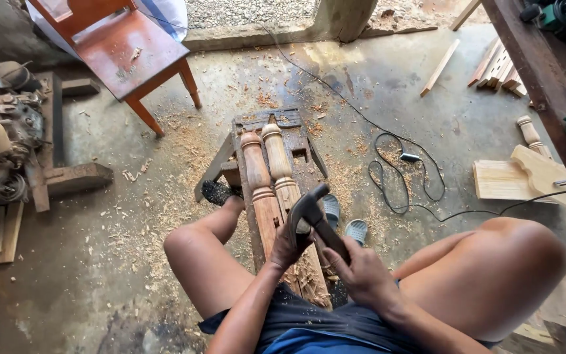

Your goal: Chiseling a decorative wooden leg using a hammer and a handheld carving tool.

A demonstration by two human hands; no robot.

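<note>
Sawdust floor [132, 216], hammer [316, 213] in both hands

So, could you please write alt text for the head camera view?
Seated astride a low wooden bench, a person grips a claw hammer with the left hand and right hand over two turned wooden legs. Sawdust covers the concrete floor.

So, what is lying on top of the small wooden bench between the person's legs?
Two turned wooden posts lie side by side along the bench. Their near ends are covered by the left hand and the hammer.
</note>
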